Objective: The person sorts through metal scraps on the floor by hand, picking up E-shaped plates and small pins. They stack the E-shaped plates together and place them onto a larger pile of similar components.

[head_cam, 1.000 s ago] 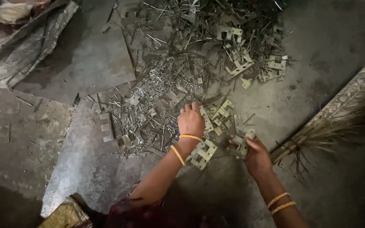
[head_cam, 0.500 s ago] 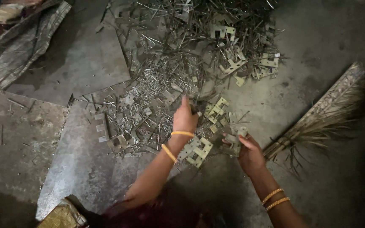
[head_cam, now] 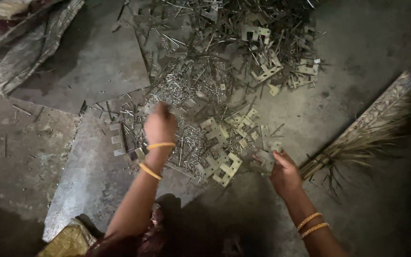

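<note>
The left hand (head_cam: 160, 124) has been shifted leftward, fingers curled into the heap of thin grey metal strips and pins (head_cam: 186, 90), while notched flat metal plates (head_cam: 265, 158) are pinched in the right hand (head_cam: 284, 172).

Scrap pile (head_cam: 215, 81) on floor; broom (head_cam: 362, 138) right, sack (head_cam: 20, 43) left.

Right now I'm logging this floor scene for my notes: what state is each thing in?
Left hand: fingers closed, reaching into the scrap.
Right hand: holding a small flat metal piece.
Metal scrap pile: loose, scattered on the floor.
Notched plates: lying flat, some overlapping.
Broom: lying on the floor, untouched.
Metal sheet: flat under the scrap.
Sack: crumpled, lying at the corner.
</note>
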